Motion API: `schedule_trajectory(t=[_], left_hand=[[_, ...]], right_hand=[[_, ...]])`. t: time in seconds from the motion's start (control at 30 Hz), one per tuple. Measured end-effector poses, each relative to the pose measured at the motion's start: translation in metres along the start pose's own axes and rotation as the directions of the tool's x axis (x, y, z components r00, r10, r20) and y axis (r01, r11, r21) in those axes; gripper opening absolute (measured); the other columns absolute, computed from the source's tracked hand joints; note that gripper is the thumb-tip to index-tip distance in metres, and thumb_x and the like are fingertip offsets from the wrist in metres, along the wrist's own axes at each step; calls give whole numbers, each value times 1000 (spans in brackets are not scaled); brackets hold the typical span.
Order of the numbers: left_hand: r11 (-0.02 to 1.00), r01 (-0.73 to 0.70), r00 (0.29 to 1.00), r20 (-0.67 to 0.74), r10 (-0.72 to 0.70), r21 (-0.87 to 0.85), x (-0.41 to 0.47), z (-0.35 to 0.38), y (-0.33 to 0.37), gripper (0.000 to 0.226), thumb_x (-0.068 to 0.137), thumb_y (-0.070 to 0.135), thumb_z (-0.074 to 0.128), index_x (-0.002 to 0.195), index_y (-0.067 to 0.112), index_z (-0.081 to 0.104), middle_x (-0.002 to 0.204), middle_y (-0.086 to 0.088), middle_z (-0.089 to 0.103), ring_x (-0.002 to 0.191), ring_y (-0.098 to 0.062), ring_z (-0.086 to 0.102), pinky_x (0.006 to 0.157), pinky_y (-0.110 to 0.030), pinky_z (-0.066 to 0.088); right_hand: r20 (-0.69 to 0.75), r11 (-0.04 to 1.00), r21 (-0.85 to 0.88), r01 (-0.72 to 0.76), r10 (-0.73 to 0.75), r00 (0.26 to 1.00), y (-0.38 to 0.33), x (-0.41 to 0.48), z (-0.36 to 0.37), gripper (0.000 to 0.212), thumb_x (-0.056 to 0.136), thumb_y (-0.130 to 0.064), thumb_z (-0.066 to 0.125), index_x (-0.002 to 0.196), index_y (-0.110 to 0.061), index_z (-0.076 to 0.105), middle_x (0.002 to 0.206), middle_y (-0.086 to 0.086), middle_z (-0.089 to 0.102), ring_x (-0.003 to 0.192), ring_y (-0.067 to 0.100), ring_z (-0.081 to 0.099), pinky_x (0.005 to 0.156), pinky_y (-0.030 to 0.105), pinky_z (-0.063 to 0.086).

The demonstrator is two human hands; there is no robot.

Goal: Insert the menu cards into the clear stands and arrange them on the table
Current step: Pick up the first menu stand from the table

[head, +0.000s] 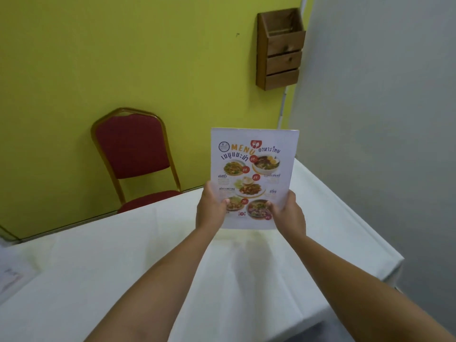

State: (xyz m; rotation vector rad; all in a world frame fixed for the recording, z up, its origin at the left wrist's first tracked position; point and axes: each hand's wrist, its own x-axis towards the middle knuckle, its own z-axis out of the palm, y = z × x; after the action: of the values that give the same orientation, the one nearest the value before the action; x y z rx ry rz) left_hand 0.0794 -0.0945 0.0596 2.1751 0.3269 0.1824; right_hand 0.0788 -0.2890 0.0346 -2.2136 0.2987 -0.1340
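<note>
A menu card with food photos and the word MENU stands upright in the air above the white-clothed table. Whether it sits inside a clear stand I cannot tell; its edges look slightly thick and glossy. My left hand grips its lower left edge, thumb on the front. My right hand grips its lower right edge the same way. Both arms reach forward over the table. The card's bottom edge hovers just above the cloth near the table's far side.
A red padded chair with a gold frame stands behind the table against the yellow wall. A wooden wall holder hangs at upper right. Another sheet of paper lies at the table's left edge. A grey wall borders the right.
</note>
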Motion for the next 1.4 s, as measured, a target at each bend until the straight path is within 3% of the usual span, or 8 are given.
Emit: schedule_trajectory(t=[0.17,0.37,0.47,0.8,1.27,1.4], left_hand=[[999,18,999,31,-19,38,34,45,45,44,91,15,62,126,12,36,121,-14,62,104,-36,61,70,-34,42],[997,49,998,29,-51,63,81,97,78,33,92,15,62,115,10,39,119,-13,62,101,-35,63,73,-41,52],[993,27,999,21,-30,115,100,116,87,25,95,14,57,111,9,38,116,-15,62,97,-34,63,66,-36,46],[989,38,998,36,-44,142,140,155,87,27,98,16,55,117,7,39,116,-16,62,101,-37,62,70,-37,47],[981,25,999,42,-34,193,148,173,83,32,100,17,49,130,11,37,127,-14,61,107,-35,62,80,-43,54],[967,14,993,109,-43,253,144,170,76,56,99,9,44,150,16,20,134,-11,58,109,-33,61,79,-42,55]], right_hand=[[-23,999,-39,-2,1,1000,14,57,-37,50,89,-37,60,129,-18,38,114,5,66,97,32,64,68,37,46],[-44,998,-59,-16,13,999,32,126,-63,45,89,-32,63,125,-16,43,115,6,66,101,32,63,68,35,42],[-64,1000,-16,-12,11,998,37,152,-68,46,89,-28,64,127,-14,43,117,6,65,104,32,62,71,35,42],[-33,999,24,-48,49,998,59,198,-60,30,94,-20,58,119,-10,44,114,7,64,90,25,58,69,31,40],[32,999,-4,-54,54,998,72,212,-61,32,95,-22,58,120,-9,45,120,9,62,106,29,61,70,31,42],[34,997,-53,-54,56,998,72,208,-61,32,96,-18,54,124,-8,43,122,10,62,103,31,60,70,32,41]])
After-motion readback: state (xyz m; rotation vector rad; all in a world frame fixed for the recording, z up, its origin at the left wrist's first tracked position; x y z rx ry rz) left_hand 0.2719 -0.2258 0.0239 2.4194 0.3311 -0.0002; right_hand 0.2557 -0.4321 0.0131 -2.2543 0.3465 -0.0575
